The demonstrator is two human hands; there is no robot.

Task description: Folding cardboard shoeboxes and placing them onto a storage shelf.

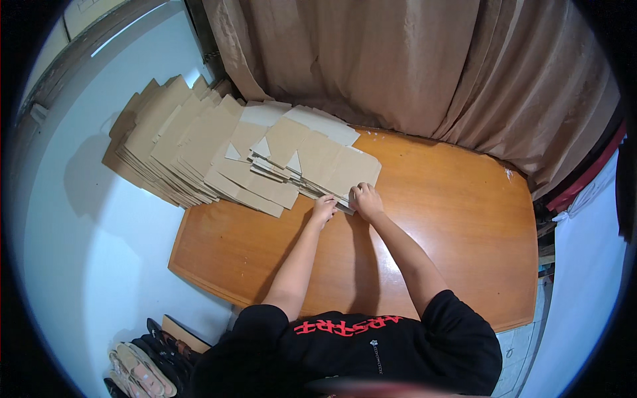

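Observation:
A stack of flattened cardboard boxes [332, 162] lies at the middle of the wooden table, with brown faces and a few pale flaps. At its near edge, my left hand [324, 209] is closed on the edges of the flat boxes. Just to the right, my right hand [366, 201] has its fingers curled round the near right corner of the same stack. How many layers each hand grips is hidden by the fingers.
More flattened cardboard boxes [192, 139] fan out in leaning rows at the table's left end, beside a pale wall [60, 219]. Brown curtains [358, 60] hang behind the wooden table [451, 225]. Several shoes [142, 371] stand at the lower left.

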